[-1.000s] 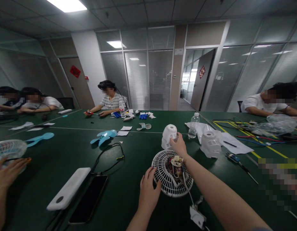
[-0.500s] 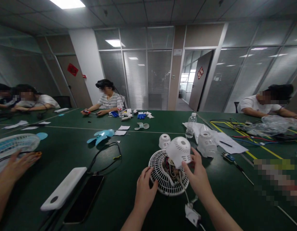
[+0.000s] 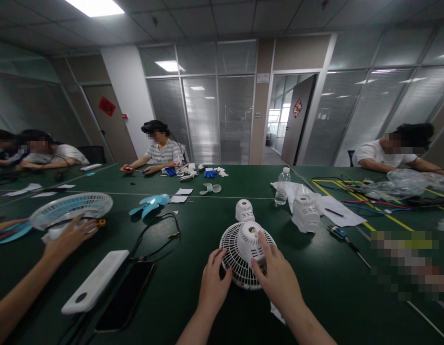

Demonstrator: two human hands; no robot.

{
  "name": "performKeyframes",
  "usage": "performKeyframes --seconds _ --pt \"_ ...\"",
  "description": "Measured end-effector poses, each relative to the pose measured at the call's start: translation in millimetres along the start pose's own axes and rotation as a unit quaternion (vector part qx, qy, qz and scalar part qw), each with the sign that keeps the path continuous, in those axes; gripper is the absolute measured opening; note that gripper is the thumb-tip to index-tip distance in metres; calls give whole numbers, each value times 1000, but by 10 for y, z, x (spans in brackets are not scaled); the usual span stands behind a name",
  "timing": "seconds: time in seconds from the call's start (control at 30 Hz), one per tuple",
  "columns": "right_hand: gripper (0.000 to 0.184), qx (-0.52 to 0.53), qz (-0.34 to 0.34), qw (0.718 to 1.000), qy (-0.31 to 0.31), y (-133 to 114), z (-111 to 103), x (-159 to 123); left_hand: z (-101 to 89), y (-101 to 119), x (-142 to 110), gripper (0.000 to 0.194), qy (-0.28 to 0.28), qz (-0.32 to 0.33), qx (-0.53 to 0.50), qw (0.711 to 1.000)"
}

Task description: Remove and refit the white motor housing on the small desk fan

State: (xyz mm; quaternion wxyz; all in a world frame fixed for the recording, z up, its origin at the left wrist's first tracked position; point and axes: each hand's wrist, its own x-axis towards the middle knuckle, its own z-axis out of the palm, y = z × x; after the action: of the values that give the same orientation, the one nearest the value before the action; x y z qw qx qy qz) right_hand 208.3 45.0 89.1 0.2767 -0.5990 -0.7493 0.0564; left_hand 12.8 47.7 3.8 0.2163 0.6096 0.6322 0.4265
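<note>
A round white fan grille lies on the green table in front of me. On its middle sits a vented white motor cover, which hides the motor and wires beneath. My right hand grips this cover from the right, thumb at its lower front and fingers over its side. My left hand holds the grille's left rim, fingertips and thumb at the edge. Just behind the grille stands another vented white cover. Partly hidden under my right forearm is a small white piece.
Left are a phone, a white power bank, cables and blue fan blades. A co-worker's hand holds another grille. Right are a third cover, a water bottle, papers and a screwdriver-like tool.
My right hand has brought the motor cover from behind the grille onto its middle, covering the motor and wires. My left hand stays at the rim. At left, the co-worker's grille has moved rightward.
</note>
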Motion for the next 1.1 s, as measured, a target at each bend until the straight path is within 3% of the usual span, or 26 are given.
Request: performKeyframes --seconds 0.13,0.3,0.43,0.63,0.87,1.0,1.1 --pt "69 35 3 999 -15 77 2 -40 7 -9 3 49 7 9 -11 1000" --pt "93 94 45 995 1 222 89 -91 -4 -21 7 39 26 26 -55 998" --pt "103 113 78 990 -26 341 165 -71 -36 -16 8 35 22 38 -86 995" --pt "92 105 71 992 -9 485 176 -65 -64 -9 4 32 -12 36 -106 994" --pt "84 118 105 988 5 770 -14 -214 -59 58 1 33 -72 7 -104 992" --pt "87 105 172 979 14 1121 -208 -356 -79 56 5 33 -75 -40 -83 993" --pt "93 83 220 970 58 1443 -378 -467 -87 18 -2 34 -101 -60 -77 990"
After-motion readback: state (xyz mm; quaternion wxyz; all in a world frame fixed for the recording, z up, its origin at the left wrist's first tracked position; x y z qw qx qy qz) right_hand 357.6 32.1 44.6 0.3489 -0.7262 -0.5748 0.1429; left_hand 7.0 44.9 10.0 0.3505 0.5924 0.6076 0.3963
